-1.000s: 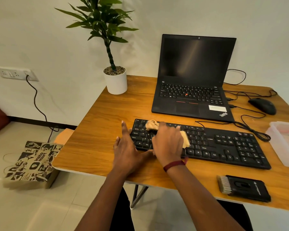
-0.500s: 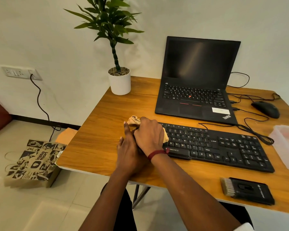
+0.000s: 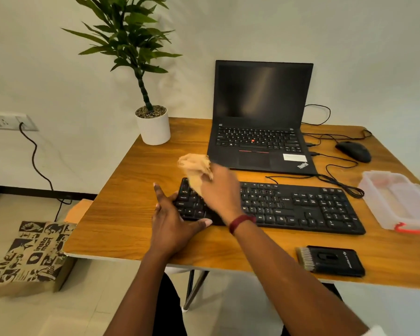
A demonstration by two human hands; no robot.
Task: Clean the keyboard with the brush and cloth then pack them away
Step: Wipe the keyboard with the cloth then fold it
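A black keyboard [image 3: 298, 206] lies across the wooden desk [image 3: 136, 190]. My right hand [image 3: 220, 190] grips a crumpled tan cloth [image 3: 195, 168] over the keyboard's left part, the cloth sticking out past my fingers toward the laptop. My left hand [image 3: 174, 219] rests at the keyboard's left end with fingers straight and the thumb along its front edge. The black brush [image 3: 330, 261], pale bristles to the left, lies near the desk's front right edge.
An open black laptop [image 3: 260, 127] stands behind the keyboard. A potted plant [image 3: 153, 127] sits at the back left, a mouse [image 3: 353, 151] with cables at the back right. A clear plastic box [image 3: 398, 202] is at the right edge. A printed paper bag [image 3: 27, 258] is on the floor.
My right hand has swept the cloth from the keyboard's left end back to the right and up, toward the laptop. My left hand stays at the keyboard's left end.
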